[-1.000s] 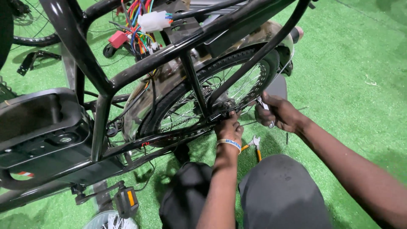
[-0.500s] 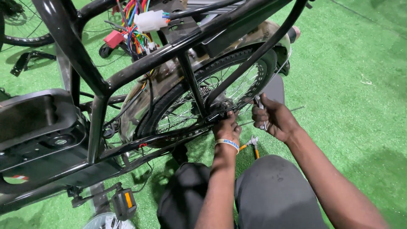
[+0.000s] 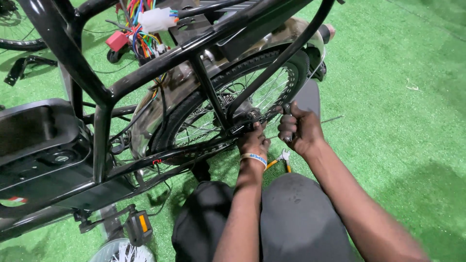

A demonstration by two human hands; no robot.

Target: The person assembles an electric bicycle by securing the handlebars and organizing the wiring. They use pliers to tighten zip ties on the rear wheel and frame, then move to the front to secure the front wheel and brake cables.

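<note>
Green turf [image 3: 417, 145], both hands [image 3: 253, 141] seemingly gripping rear wheel hub [image 3: 245, 119]

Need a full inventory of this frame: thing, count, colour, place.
bicycle frame: 1, black, across the left and centre
rear wheel: 1, black tyre, silver spokes, centre
mudguard: 1, shiny metal, over the wheel
wire bundle: 1, multicoloured, top centre
pedal: 1, black with orange reflector, bottom left
pliers: 1, orange handles, on the turf between the hands
turf: green, right side
left hand: wristband, at the wheel hub
right hand: fist closed on a slim tool, mostly hidden
</note>
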